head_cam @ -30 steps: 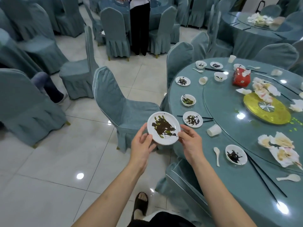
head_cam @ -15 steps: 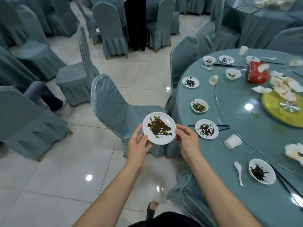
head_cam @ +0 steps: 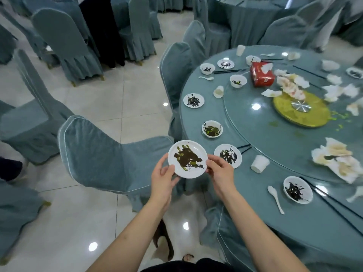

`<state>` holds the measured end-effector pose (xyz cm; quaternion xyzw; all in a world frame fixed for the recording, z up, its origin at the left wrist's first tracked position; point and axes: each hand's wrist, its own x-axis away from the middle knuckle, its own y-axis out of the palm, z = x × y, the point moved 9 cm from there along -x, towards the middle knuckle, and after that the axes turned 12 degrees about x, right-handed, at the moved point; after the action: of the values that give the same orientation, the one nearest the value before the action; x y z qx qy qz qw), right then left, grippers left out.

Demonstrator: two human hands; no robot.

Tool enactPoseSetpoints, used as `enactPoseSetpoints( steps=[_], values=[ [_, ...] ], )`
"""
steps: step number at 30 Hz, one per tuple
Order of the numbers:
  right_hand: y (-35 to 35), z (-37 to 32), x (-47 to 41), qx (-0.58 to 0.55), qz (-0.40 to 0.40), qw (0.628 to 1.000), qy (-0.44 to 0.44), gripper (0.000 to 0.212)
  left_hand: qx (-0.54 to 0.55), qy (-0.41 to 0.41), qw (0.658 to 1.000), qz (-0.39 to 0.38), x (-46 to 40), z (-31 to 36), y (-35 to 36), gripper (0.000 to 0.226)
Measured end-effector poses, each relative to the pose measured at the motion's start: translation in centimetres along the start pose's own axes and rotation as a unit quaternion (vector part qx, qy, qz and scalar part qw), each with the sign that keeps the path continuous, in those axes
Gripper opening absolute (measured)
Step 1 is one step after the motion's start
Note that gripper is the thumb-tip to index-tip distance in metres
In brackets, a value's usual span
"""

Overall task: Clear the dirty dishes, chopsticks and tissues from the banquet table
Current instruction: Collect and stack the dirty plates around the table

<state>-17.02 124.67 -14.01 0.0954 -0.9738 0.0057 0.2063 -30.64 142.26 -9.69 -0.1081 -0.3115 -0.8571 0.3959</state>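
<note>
White round plate (head_cam: 187, 159), smeared with dark sauce, sits pinched between left hand (head_cam: 163, 178) and right hand (head_cam: 221, 173), off the teal surface's (head_cam: 255, 203) near-left edge. Clearing's underway; next, the smeared saucer (head_cam: 227, 155) just right.

Left hand (head_cam: 164, 178) and right hand (head_cam: 221, 173) gripping stained plate (head_cam: 187, 159), beside banquet table (head_cam: 294, 222)

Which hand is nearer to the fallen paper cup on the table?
Right. The right hand is just left of the cup; the left hand is beyond the plate.
</note>
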Motion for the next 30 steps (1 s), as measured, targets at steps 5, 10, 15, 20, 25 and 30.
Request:
enactPoseSetpoints(
  steps=[5, 10, 15, 20, 25, 30],
  values=[
    [1.7, -1.0, -2.8, -0.015, 0.038, 0.999, 0.002, 0.02, -0.019, -0.017, 0.999, -0.042, -5.3, 2.5, 1.9, 0.042],
    [3.7, -2.8, -4.6, -0.034, 0.067, 0.997, -0.006, 0.02, -0.036, -0.026, 0.996, -0.073, -9.3, 4.5, 2.8, 0.044],
    [3.2, -1.0, -6.0, -0.035, 0.106, 0.994, 0.019, 0.017, -0.051, -0.06, 0.993, -0.092, -11.8, 3.8, 3.1, 0.045],
    [-1.6, 4.6, -7.7, -0.024, 0.242, 0.964, 0.108, 0.013, -0.061, -0.078, 0.991, -0.092, -14.1, 3.2, 2.6, 0.044],
    [-6.2, 9.5, -8.5, -0.023, 0.325, 0.924, 0.2, 0.017, -0.072, -0.102, 0.988, -0.09, -15.0, 2.2, 2.8, 0.044],
    [-8.3, 11.2, -10.0, -0.025, 0.35, 0.902, 0.252, 0.016, -0.064, -0.106, 0.99, -0.072, -16.5, 1.8, 3.9, 0.045]
  ],
)
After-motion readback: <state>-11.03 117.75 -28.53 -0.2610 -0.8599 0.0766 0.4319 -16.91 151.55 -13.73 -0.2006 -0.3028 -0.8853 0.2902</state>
